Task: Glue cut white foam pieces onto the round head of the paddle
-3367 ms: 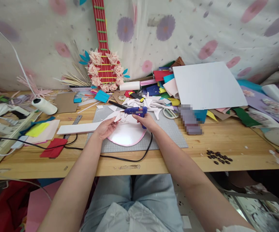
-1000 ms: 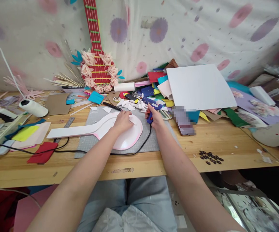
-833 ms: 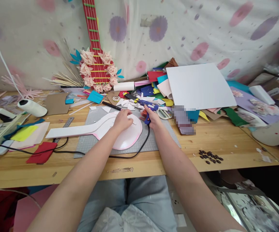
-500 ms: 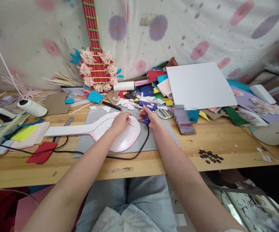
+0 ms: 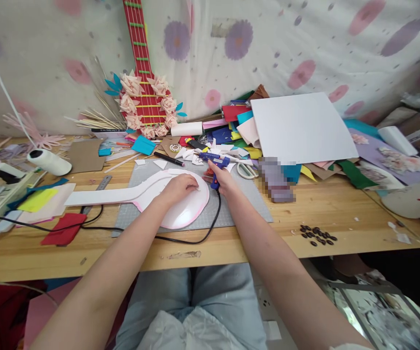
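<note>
I see soft, even daylight with faint shadows. Around the white sheet (image 5: 300, 129) things are sharp; edges bow and smear, and a pixelated patch sits just below it.

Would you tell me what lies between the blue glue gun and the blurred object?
In the head view, white-handled scissors lie between the glue gun and the blurred object.

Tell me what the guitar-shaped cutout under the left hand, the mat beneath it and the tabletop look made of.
Guitar-shaped cutout: probably craft foam or foam board, matte white over a pink layer showing along its edge. Mat: likely a rubbery cutting mat, dull grey with a faint grid. Tabletop: wood, light with visible grain and a chipped patch at the front edge. The left hand presses flat on the cutout.
</note>
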`<move>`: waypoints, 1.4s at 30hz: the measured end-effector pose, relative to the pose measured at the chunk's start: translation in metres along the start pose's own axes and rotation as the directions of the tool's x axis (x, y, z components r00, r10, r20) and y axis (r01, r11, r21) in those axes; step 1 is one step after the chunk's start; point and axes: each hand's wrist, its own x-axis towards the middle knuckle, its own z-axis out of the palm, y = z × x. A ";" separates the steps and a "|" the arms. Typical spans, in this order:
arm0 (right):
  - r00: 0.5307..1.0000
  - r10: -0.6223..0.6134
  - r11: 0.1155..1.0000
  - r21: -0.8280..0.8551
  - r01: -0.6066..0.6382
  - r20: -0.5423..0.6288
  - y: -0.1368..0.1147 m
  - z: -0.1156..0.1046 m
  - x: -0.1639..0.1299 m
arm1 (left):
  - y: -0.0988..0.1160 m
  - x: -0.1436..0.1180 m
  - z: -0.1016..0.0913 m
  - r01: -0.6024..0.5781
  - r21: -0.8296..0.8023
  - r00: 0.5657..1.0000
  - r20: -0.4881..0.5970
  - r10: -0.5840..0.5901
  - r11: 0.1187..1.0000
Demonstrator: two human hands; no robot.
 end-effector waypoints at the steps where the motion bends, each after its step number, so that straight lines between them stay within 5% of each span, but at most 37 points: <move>1: 1.000 0.004 1.000 -0.006 -0.004 0.012 0.002 0.002 0.000 | -0.001 0.000 0.001 -0.002 0.026 1.000 -0.003 0.002 1.000; 17: 0.999 0.003 0.995 0.103 0.002 -0.051 0.014 0.014 -0.001 | 0.010 0.006 0.003 0.177 0.156 0.983 -0.087 -0.165 0.972; 33: 0.998 -0.032 0.996 0.076 0.037 -0.060 0.016 0.017 -0.004 | 0.004 0.012 0.001 0.227 0.162 0.972 -0.099 -0.213 0.960; 42: 0.996 -0.080 0.994 0.078 0.082 -0.027 0.018 0.021 0.002 | -0.010 0.015 -0.002 0.143 0.142 0.989 -0.052 -0.137 0.980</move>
